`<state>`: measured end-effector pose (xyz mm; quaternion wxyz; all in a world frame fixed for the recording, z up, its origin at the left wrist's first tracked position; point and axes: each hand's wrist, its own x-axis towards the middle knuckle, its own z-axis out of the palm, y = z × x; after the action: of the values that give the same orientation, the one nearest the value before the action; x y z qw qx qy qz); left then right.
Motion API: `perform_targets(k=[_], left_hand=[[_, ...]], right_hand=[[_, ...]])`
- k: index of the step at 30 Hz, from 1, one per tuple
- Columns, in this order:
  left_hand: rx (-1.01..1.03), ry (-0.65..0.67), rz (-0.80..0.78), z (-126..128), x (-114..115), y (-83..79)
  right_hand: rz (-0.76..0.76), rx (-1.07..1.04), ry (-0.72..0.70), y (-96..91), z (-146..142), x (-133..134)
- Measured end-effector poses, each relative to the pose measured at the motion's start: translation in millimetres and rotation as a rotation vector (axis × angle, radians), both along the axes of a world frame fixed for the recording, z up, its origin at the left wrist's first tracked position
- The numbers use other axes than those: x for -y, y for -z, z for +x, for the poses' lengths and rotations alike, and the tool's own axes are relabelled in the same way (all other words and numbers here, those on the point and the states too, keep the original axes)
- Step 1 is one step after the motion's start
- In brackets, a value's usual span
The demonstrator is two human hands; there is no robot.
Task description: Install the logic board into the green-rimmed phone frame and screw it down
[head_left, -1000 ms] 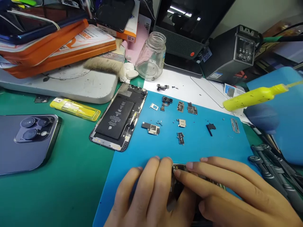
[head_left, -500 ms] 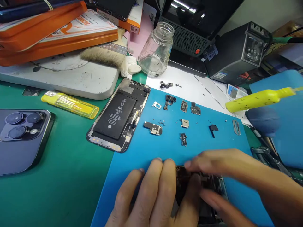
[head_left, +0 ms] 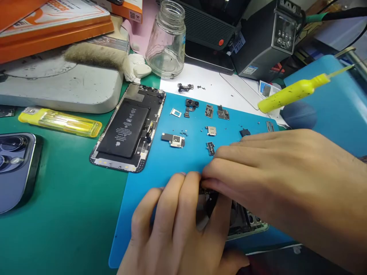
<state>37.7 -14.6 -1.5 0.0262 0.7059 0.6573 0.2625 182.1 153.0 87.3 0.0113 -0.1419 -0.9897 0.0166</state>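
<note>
An opened phone housing lies on the blue mat, its inner parts exposed and mostly covered by my hands. My left hand is closed around its left side, fingers over the far edge. Over the housing arches my right hand, its fingertips pinched together at the far left corner, against a dark part there. What they hold is hidden. Beyond lie a speaker-like module, a SIM tray, a camera module and small metal parts.
At left, a phone half with a black battery, a yellow translucent plastic tool and a purple phone lie on the table. Behind stand a glass jar, a brush and orange boxes. A yellow needle-tipped tool leans at right.
The view has shifted, so the table things sit further left and higher. My right hand has swung over the housing and its spread fingers have come together at the far left corner. My left hand stays on the housing.
</note>
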Motion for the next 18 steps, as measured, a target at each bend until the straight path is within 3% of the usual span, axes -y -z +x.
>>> perform_targets(k=[5, 11, 18], left_hand=[[0.020, -0.027, 0.076, 2.6, -1.9, 4.5], [-0.018, -0.001, 0.058, 3.1, -1.4, 5.5], [-0.015, -0.013, 0.040, 3.2, -0.8, 2.2]], right_hand=[[0.046, -0.002, -0.056, -3.1, -4.7, 0.4], [-0.274, 0.131, -0.070, -17.5, -7.6, -16.1], [-0.227, 0.111, -0.064, -13.4, -11.2, -12.3]])
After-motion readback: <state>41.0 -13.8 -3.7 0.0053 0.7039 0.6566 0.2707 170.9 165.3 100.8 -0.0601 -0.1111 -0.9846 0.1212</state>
